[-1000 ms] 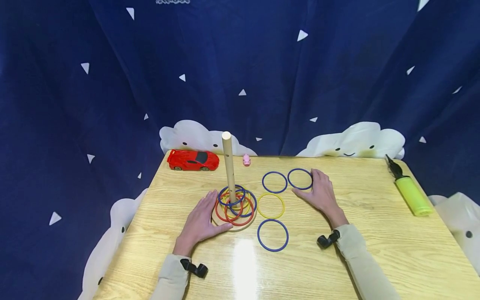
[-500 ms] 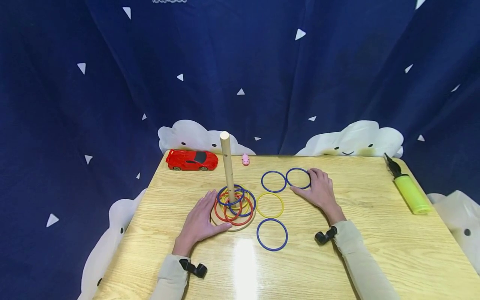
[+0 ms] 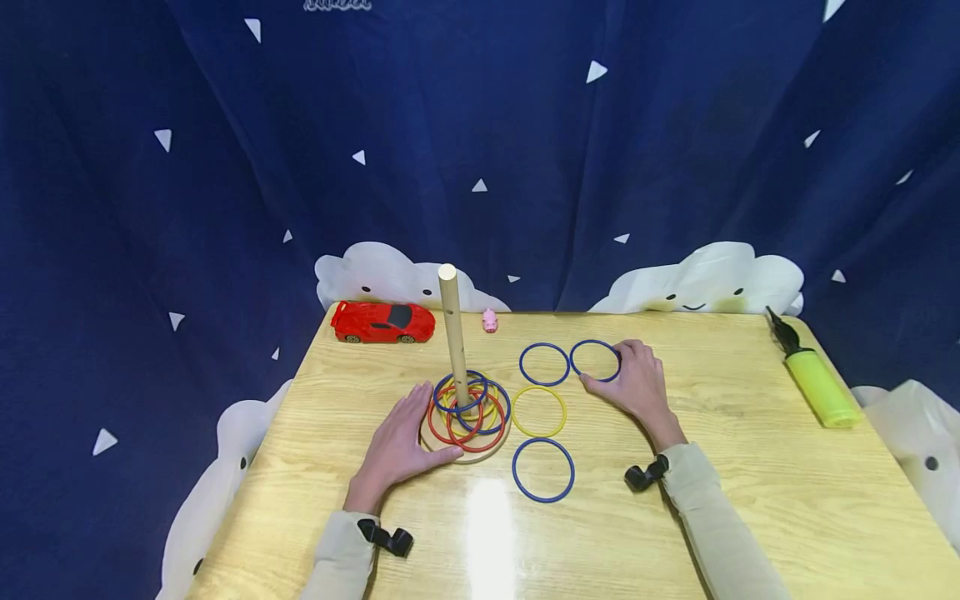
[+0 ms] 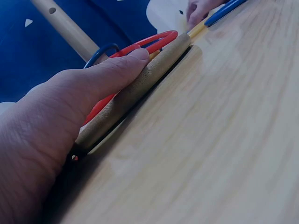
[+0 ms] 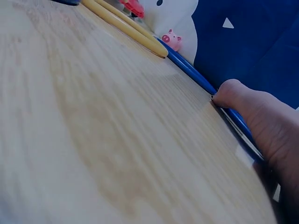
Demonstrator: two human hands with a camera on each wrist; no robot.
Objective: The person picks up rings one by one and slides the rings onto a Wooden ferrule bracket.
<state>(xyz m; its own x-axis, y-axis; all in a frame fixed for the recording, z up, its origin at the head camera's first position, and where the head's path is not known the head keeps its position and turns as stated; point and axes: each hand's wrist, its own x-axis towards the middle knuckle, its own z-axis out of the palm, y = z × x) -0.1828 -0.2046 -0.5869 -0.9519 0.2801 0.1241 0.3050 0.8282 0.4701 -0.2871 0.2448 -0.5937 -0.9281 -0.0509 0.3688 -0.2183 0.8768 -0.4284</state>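
A wooden ring toss stand [image 3: 454,333] stands left of centre in the head view. Red, yellow and blue rings lie heaped around its peg on the round base [image 3: 480,457]. My left hand [image 3: 397,446] holds the base from the left, its thumb [image 4: 112,77] over the rim in the left wrist view. At the right, my right hand [image 3: 637,385] holds the edge of a blue ring [image 3: 595,341] lying flat, with thumb and fingers around its right side. To the left of it lie another blue ring [image 3: 521,364], a yellow ring [image 3: 540,436] and a nearer blue ring [image 3: 543,501].
A red toy car [image 3: 384,323] sits at the table's back left. A small pink pig [image 3: 490,322] stands near the back edge. At the far right lies a yellow-green hand pump [image 3: 823,389] with a black nozzle. A dark blue curtain [image 3: 480,108] hangs behind the table.
The whole head view shifts slightly. Both hands stay where they were, the left at the base and the right at the blue ring. The rings keep their places.
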